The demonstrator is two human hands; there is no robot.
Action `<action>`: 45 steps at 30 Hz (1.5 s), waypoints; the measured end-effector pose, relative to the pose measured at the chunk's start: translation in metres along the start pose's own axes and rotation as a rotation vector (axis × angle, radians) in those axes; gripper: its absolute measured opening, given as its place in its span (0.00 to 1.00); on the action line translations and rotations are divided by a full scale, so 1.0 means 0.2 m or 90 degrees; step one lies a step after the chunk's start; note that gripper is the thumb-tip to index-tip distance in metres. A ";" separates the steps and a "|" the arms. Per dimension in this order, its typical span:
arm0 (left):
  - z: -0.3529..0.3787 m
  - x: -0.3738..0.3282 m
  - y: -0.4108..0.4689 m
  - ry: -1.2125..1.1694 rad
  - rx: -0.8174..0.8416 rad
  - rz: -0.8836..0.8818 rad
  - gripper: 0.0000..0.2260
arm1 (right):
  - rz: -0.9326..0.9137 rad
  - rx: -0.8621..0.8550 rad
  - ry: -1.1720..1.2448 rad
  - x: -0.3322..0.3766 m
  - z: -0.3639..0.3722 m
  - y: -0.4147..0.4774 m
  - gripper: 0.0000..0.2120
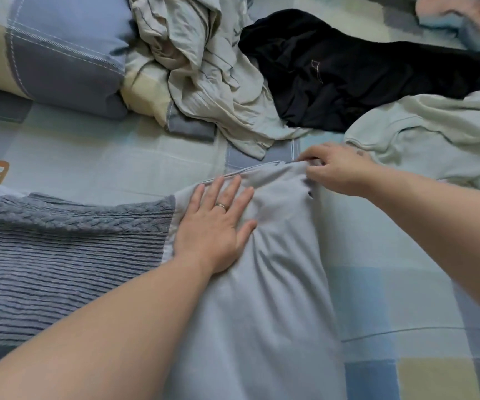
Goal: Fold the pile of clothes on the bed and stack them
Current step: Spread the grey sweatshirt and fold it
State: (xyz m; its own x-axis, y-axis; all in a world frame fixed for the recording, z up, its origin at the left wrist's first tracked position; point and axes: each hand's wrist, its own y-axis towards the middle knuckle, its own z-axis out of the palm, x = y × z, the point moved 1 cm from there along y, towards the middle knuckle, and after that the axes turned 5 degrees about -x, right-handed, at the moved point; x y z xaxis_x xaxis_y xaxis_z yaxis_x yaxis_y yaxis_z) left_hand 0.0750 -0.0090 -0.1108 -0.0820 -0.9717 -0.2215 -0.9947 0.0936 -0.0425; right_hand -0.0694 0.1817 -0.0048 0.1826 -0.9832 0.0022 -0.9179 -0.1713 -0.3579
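Observation:
A light grey-blue garment [273, 284] lies lengthwise on the bed in front of me. My left hand [214, 226] presses flat on its upper left part, fingers straight. My right hand [336, 167] pinches the garment's far right corner between curled fingers and thumb. To the left lies a folded grey-blue knit sweater [68, 255]. Behind are unfolded clothes: a crumpled beige-grey garment [204, 67], a black garment [348, 76] and a pale green one [434, 134].
A checked pillow [60, 53] lies at the far left on the checked bed sheet [103, 163]. A pink and blue cloth [463, 18] sits at the far right corner. Bare sheet [406, 284] shows to the right of the garment.

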 end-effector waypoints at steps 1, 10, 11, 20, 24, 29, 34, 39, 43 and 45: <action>0.01 0.00 0.01 0.004 -0.004 -0.003 0.31 | 0.005 0.026 0.002 -0.03 0.01 0.01 0.16; 0.01 0.00 0.07 0.026 -0.014 -0.028 0.34 | 0.022 -0.165 0.181 -0.11 0.23 0.18 0.07; 0.02 0.00 0.08 0.029 -0.020 -0.028 0.34 | 0.051 -0.159 0.214 -0.10 0.26 0.21 0.06; 0.03 -0.01 0.09 0.044 -0.063 -0.026 0.28 | -0.224 -0.192 0.086 0.15 0.20 -0.15 0.31; 0.05 0.01 0.10 0.050 -0.070 -0.027 0.28 | -0.152 -0.079 0.028 0.06 0.50 -0.11 0.37; 0.05 0.00 0.11 0.051 -0.063 -0.029 0.28 | -0.115 -0.098 0.026 0.09 0.51 -0.04 0.36; 0.06 0.01 0.10 0.048 -0.082 -0.027 0.27 | -0.145 -0.168 0.032 0.11 0.50 -0.21 0.36; 0.05 0.00 0.10 0.042 -0.056 -0.032 0.28 | -0.081 -0.162 0.051 0.07 0.67 -0.26 0.37; -0.02 -0.03 0.10 0.022 0.008 -0.045 0.26 | -0.057 -0.087 0.026 0.11 0.52 -0.26 0.37; -0.08 -0.05 0.01 -0.010 0.000 -0.054 0.25 | -0.063 -0.110 0.042 0.15 0.45 -0.40 0.37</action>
State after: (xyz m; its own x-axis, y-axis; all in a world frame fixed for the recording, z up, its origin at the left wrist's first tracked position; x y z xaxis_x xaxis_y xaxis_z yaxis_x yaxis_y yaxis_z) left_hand 0.0728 -0.0017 -0.0934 0.0030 -0.9725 -0.2329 -0.9980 0.0119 -0.0623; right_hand 0.0406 0.1721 -0.0605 0.2560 -0.9623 0.0922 -0.9445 -0.2693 -0.1879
